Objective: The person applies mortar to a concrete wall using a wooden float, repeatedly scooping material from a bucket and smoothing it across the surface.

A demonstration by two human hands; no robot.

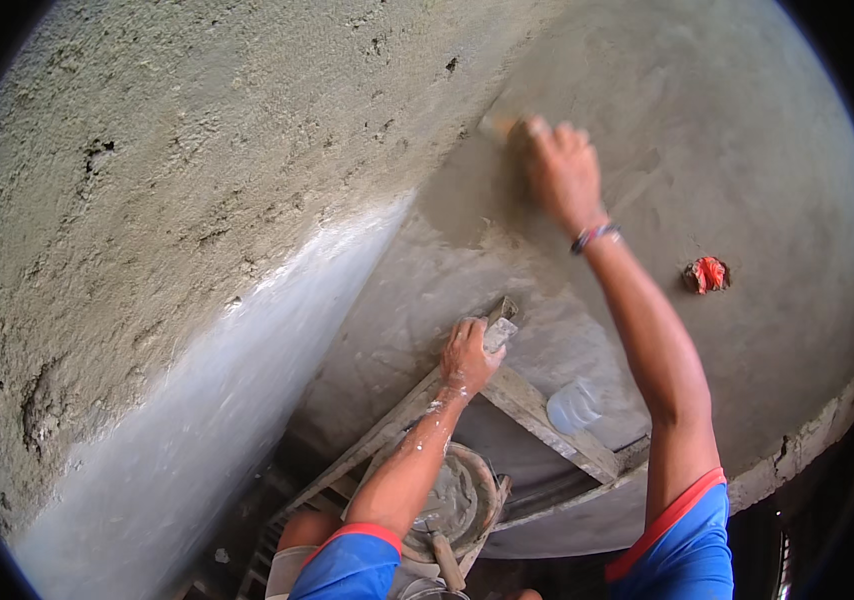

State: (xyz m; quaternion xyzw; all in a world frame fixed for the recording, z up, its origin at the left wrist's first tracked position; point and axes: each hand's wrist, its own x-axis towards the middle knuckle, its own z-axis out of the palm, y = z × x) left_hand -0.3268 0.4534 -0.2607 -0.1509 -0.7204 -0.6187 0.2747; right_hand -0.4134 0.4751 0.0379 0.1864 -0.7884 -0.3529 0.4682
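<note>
My right hand (562,175) is raised against the wet grey plaster wall (767,180), near the inner corner. It is closed round a hand tool (500,125) with an orange-brown end; motion smears it, and its kind is unclear. My left hand (467,358), spotted with plaster, is lower and nearer. Its fingers wrap round a plaster-crusted block-like end (499,330) at the peak of a wooden frame (542,420). Whether that end belongs to the frame I cannot tell. Below my left forearm stands a round bucket (492,500) holding wet grey mortar (447,505).
The rough, pitted left wall (147,180) has a smooth pale lower band (207,400). A red crumpled piece (709,275) fills a hole in the right wall. A clear plastic cup (574,408) rests by the frame. A wooden handle (447,560) leans at the bucket.
</note>
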